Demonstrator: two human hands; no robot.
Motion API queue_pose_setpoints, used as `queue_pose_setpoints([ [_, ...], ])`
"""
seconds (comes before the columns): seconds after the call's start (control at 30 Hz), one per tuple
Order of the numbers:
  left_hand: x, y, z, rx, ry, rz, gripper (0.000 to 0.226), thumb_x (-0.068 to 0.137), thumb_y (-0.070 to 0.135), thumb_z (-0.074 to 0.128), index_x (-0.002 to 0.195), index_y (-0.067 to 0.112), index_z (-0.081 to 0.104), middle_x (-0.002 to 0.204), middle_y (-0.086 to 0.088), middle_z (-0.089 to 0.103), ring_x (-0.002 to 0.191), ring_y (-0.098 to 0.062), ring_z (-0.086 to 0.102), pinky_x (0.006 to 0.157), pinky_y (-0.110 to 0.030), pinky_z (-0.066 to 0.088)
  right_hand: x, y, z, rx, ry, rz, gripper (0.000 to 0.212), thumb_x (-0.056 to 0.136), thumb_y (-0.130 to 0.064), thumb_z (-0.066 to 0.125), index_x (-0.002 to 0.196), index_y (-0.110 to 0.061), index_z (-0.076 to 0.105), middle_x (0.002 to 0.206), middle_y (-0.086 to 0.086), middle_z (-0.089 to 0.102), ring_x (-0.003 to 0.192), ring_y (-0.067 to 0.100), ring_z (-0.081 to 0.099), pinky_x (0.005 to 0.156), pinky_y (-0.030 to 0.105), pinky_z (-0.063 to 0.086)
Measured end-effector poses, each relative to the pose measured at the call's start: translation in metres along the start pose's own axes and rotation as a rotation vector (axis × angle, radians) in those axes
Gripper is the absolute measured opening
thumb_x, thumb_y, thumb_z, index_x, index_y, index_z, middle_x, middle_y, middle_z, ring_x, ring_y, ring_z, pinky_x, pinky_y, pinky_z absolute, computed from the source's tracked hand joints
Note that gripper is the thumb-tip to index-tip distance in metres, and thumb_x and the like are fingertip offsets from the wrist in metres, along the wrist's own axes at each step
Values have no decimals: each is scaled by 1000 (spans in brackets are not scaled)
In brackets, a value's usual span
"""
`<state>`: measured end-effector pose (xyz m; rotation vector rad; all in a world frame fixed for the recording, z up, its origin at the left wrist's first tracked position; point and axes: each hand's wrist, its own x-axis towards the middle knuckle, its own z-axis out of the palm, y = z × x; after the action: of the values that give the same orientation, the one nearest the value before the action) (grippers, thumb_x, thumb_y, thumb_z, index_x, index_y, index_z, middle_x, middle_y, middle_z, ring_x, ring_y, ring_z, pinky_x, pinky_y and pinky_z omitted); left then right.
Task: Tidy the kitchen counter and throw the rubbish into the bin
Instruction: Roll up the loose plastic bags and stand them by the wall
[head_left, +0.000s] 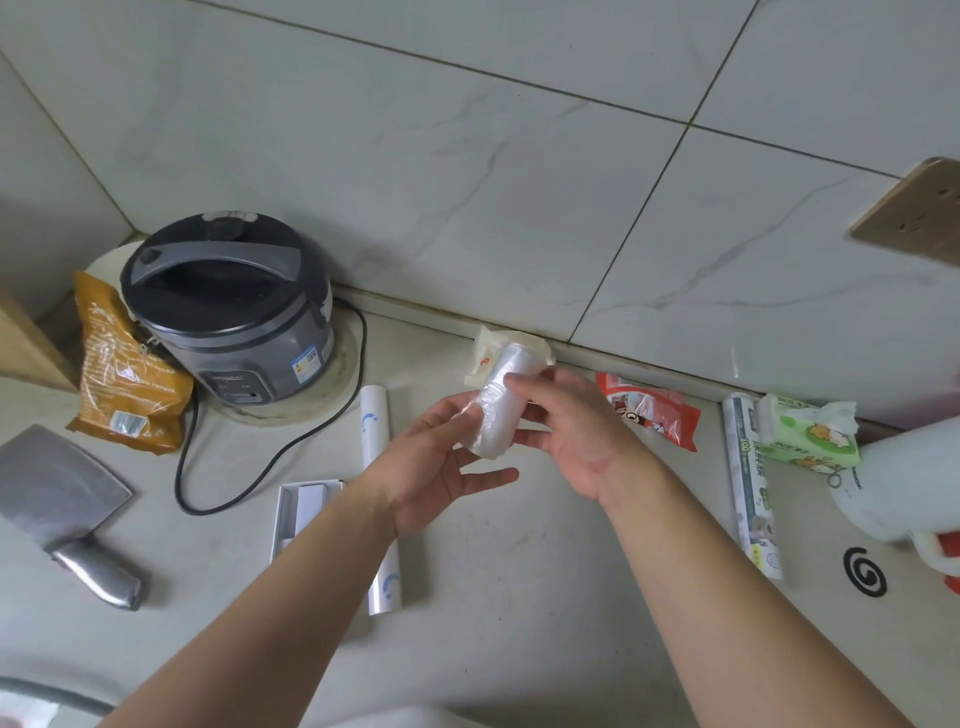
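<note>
Counter (519, 613), cleaver (57, 488), rice cooker (234, 317), red wrapper (654, 410), roll (501, 410)

Showing white with faint grey veining on the wall tiles (467, 156) and pale beige on the counter (519, 597). Gleaming dark grey on the rice cooker (234, 312). Glowing orange-brown with white print on the snack bag (124, 374). Carrying blue curved marks on the white roll (375, 431). Flashing red and white on the packet (649, 410), light green on the tissue pack (810, 436). Curling black in a spiral on the coil (865, 572). Looking milky translucent on the plastic roll (498, 405).
</note>
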<state>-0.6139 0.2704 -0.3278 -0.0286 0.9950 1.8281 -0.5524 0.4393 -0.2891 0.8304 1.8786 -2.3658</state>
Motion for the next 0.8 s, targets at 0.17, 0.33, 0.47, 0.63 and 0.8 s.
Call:
queue_pose_setpoints([
  [0.17,10,-2,-8,76,-6,23,38,102,15,60,138,7,56,141,-27,58,133,-43,54,99,-52,54,14,7,4,-118,106,-6,40,69,-26,86,104,-12,71,96,7,78,89,25,76,74,42,61],
  [0.33,25,2,-18,611,411,239,56,68,29,70,122,31,60,132,8,60,123,-7,56,98,-27,47,36,17,9,-271,291,-58,39,62,-31,86,96,-24,70,90,-3,76,81,9,72,67,24,55],
  [0.47,50,5,-23,1104,407,494,60,73,34,80,126,33,51,122,21,54,108,9,51,80,-2,37,59,19,21,-306,284,-98,36,63,-28,86,94,-29,67,86,-7,73,68,-4,66,55,12,47],
  [0.63,90,23,-29,1159,458,554,41,69,38,71,101,35,46,86,22,59,81,15,58,61,-6,43,89,25,36,-337,176,-116,35,65,-24,79,97,-29,65,84,-13,69,69,-9,60,55,10,46],
  [0.8,126,29,-54,1060,515,533,37,73,35,80,100,23,58,82,18,64,74,3,64,59,-15,50,120,24,21,-320,72,-68,54,63,-23,78,114,-35,63,110,-12,68,95,0,66,72,14,51],
])
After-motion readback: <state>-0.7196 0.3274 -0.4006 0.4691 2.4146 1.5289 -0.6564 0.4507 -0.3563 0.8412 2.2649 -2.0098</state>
